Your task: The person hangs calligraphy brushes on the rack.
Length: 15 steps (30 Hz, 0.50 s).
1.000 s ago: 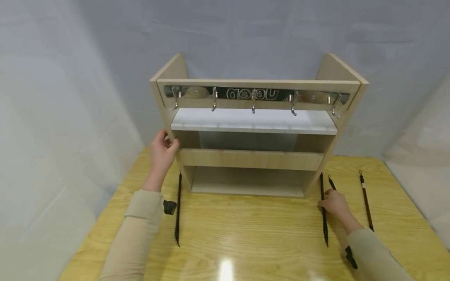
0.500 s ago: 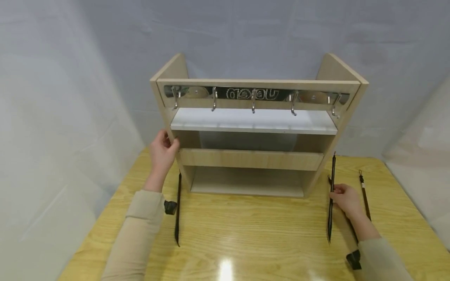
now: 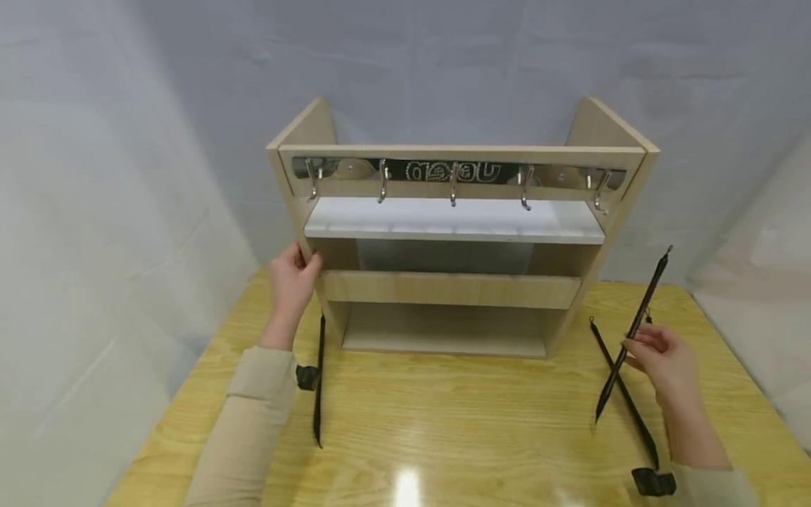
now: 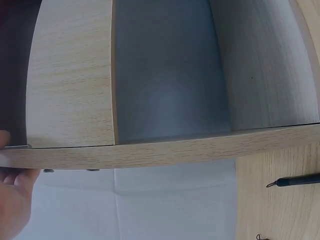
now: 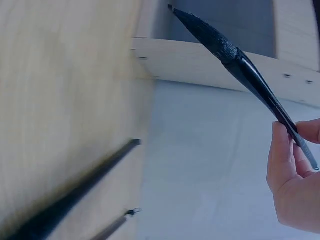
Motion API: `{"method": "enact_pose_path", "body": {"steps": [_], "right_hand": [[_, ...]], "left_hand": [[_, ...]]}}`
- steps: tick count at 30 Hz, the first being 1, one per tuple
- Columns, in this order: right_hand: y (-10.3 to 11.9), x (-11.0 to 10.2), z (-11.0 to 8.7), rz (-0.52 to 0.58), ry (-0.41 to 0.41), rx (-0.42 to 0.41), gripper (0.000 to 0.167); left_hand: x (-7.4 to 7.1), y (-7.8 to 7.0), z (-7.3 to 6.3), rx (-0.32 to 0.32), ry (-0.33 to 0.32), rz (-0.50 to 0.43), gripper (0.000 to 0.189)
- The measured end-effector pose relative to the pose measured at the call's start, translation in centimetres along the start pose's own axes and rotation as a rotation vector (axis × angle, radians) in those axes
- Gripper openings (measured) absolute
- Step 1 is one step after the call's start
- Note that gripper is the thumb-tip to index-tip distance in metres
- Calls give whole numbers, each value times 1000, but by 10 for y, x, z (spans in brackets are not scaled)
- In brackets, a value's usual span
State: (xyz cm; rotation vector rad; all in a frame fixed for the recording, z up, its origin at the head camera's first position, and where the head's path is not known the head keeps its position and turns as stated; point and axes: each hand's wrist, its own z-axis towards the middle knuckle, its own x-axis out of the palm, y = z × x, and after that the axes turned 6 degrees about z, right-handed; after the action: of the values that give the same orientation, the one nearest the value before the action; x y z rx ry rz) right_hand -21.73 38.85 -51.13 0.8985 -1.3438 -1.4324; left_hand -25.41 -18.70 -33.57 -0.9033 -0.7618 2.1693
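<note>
Brush (image 5: 252, 80) in pinching right-hand grip (image 3: 667, 360), rack edge (image 4: 175, 153) in equally pinching left-hand grip (image 3: 293, 283), partly hidden behind.

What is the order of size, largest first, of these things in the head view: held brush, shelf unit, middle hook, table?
table (visible part only)
shelf unit
held brush
middle hook

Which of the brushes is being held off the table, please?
The brush in the person's right grip: it alone is raised, while the other brushes lie on the table.
</note>
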Motion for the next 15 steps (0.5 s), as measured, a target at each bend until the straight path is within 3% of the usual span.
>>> {"method": "enact_pose_path", "body": {"steps": [3, 7, 8, 10, 14, 15], "right_hand": [[-1, -5, 2, 112, 1, -50, 49], [6, -6, 2, 141, 23, -103, 48], [26, 5, -8, 183, 55, -107, 44], [38, 12, -12, 195, 78, -129, 41], [81, 39, -33, 127, 118, -156, 36], [73, 36, -29, 89, 95, -166, 37]], "left_hand": [[-1, 0, 0, 16, -11, 16, 11], [-2, 1, 0, 25, -19, 43, 12], [-2, 1, 0, 27, -19, 47, 12], [-2, 2, 0, 32, -22, 54, 12], [-2, 2, 1, 47, -27, 57, 12], [-2, 2, 1, 51, -27, 60, 12]]}}
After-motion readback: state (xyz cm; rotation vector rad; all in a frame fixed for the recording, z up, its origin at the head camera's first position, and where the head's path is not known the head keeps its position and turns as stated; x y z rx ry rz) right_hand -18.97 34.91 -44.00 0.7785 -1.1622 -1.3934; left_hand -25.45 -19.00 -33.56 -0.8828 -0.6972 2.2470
